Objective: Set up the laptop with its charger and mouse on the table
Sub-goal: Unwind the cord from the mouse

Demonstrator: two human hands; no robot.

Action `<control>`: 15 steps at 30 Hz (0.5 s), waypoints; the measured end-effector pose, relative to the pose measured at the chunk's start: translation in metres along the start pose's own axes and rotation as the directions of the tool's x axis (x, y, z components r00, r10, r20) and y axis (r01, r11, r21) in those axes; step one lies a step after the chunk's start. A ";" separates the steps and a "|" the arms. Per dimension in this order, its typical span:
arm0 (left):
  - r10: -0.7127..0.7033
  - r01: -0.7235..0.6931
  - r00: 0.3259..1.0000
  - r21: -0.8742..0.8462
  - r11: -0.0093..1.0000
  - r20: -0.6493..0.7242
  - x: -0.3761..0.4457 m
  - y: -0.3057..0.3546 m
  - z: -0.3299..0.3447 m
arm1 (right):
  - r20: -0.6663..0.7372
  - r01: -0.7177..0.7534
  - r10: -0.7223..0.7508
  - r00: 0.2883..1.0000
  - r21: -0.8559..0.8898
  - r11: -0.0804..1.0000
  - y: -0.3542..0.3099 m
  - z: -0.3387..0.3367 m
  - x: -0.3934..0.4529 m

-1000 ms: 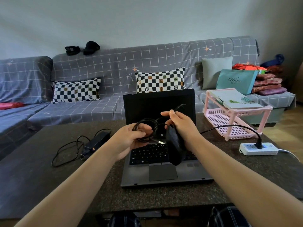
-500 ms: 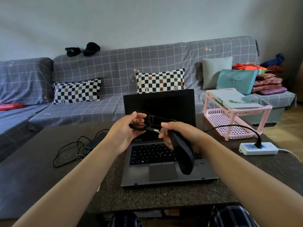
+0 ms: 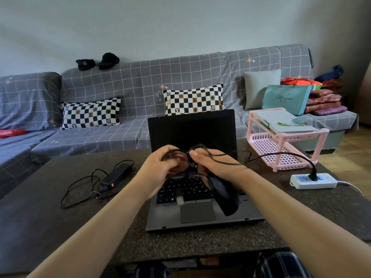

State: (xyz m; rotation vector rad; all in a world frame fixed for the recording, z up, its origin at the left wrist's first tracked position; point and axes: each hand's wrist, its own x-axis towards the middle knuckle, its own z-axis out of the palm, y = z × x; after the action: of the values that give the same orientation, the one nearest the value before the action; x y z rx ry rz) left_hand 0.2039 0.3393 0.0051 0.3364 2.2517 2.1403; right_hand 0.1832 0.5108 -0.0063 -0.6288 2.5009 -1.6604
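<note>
An open grey laptop [image 3: 197, 214] with a dark screen sits on the dark stone table [image 3: 60, 227]. Above its keyboard my left hand [image 3: 158, 171] grips a coil of thin black mouse cable [image 3: 218, 157]. My right hand [image 3: 212, 161] pinches the same cable and holds the black mouse [image 3: 224, 195], which hangs down over the keyboard. A silver USB plug [image 3: 179, 199] dangles below my hands. The black charger brick [image 3: 117, 174] lies on the table left of the laptop with its cable looped beside it.
A white power strip [image 3: 313, 180] with a black plug in it lies at the table's right. A pink plastic rack [image 3: 281, 141] with books stands behind it. A grey checked sofa [image 3: 120, 117] with cushions runs along the back.
My hands have come closer together over the keyboard and turned the cable coil. The mouse swung lower on the right, and the USB plug now hangs below my hands.
</note>
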 end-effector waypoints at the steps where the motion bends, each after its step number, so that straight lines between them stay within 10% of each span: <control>1: 0.060 -0.049 0.997 0.226 0.973 -0.044 -0.001 -0.003 0.003 | -0.013 -0.005 0.005 1.000 -0.013 1.000 -0.001 0.003 0.001; 6: 0.329 -0.196 0.935 0.586 0.786 -0.128 -0.005 -0.008 0.013 | -0.011 -0.130 0.130 0.991 -0.004 0.991 -0.004 0.007 0.004; 11: 0.017 -0.095 0.994 0.740 0.666 0.112 0.001 0.004 0.010 | 0.068 -0.217 0.222 0.973 -0.069 0.974 -0.005 0.008 0.001; 15: -0.040 0.205 0.959 0.586 0.784 -0.282 0.021 -0.012 0.007 | 0.188 -0.285 0.268 0.945 0.071 0.956 -0.005 0.004 -0.004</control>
State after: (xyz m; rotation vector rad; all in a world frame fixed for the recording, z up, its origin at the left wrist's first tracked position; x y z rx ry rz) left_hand 0.1830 0.3494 -0.0047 -0.1044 2.9786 1.3931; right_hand 0.1892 0.5071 -0.0037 -0.3743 2.2476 -1.5395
